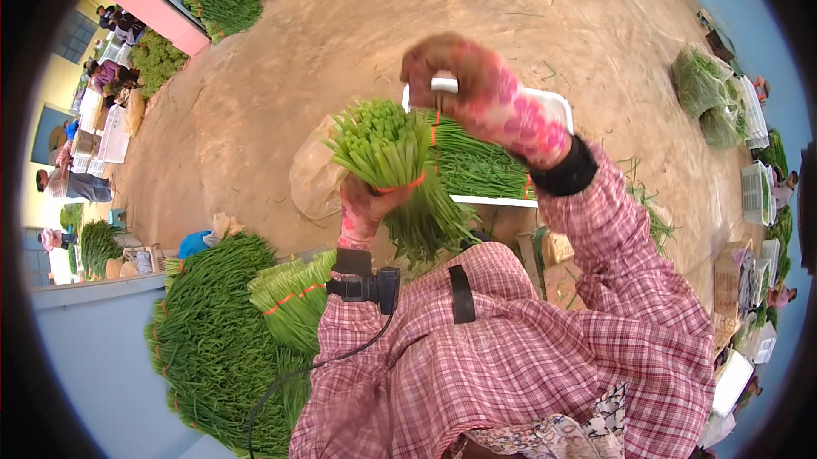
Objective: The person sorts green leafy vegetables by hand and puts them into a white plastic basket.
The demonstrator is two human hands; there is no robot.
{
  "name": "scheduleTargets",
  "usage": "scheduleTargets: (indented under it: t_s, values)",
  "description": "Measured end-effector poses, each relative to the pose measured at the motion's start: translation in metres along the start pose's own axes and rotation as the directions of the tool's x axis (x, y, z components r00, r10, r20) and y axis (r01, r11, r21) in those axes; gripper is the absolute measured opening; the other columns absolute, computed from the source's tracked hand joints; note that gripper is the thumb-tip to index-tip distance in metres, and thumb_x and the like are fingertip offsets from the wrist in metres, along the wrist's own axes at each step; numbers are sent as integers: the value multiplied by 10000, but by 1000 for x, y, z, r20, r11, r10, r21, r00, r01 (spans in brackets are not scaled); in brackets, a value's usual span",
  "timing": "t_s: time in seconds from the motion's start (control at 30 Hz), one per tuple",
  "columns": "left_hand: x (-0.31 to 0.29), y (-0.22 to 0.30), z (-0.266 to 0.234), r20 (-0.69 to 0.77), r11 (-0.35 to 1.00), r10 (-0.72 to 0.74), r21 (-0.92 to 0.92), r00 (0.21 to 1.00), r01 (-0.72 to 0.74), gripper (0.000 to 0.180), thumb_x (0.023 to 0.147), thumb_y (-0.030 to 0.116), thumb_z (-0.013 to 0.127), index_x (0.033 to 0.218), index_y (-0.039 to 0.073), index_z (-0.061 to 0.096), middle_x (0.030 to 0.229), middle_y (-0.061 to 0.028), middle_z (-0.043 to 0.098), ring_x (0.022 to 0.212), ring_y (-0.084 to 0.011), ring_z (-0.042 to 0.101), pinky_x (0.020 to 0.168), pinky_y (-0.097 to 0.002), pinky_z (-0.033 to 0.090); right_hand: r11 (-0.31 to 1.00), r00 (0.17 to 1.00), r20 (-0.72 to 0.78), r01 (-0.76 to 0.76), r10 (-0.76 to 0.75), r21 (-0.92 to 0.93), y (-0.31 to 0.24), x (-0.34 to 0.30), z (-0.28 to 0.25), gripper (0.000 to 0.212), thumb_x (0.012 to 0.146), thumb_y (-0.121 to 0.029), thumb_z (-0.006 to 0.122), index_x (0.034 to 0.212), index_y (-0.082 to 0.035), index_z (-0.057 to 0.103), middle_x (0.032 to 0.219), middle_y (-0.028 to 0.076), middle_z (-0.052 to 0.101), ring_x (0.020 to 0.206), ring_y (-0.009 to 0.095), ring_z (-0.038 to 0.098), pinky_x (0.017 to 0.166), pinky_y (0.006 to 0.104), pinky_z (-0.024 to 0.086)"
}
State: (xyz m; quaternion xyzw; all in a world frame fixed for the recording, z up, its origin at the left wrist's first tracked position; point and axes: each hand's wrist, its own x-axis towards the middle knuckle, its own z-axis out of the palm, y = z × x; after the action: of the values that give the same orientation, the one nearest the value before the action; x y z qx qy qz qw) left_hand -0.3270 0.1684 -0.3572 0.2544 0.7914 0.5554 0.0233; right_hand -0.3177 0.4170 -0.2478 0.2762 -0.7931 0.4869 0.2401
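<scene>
While the left hand (364,205) clasps a bundle (385,151) beside the tray (557,105), pale stems upper left, green tips slanting lower right, the right hand (449,72) curls beyond it, farther right; whether it grips anything cannot be told.

Stalks (387,148) smooth; checked sleeve (625,242) — matt cloth; tray (498,201) — smooth plastic.
</scene>
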Motion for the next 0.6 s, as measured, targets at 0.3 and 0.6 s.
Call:
scheduleTargets:
  t_s: [0.3, 0.6]
  values:
    - [-31, 10, 12, -17, 999, -23, -36, 1000, 22, 536, 669, 255, 843, 1119, 49, 636, 1044, -87, 698, 923, -191, 664, 815, -342, 528, 975, 976, 153, -177, 155, 138, -6, -40, -4, 115, 870, -85, 644, 932, 10, 664, 1029, 131, 640, 914, 228, 645, 784, 335, 531]
    - [-26, 21, 29, -48, 999, -17, 43, 999, 19, 568, 640, 295, 862, 1105, 58, 640, 1028, -82, 701, 913, -185, 679, 787, -333, 541, 981, 962, 235, -103, 141, -167, -8, -37, -23, 119, 731, -114, 755, 771, -25, 688, 1030, 120, 664, 889, 274, 654, 753, 360, 520]
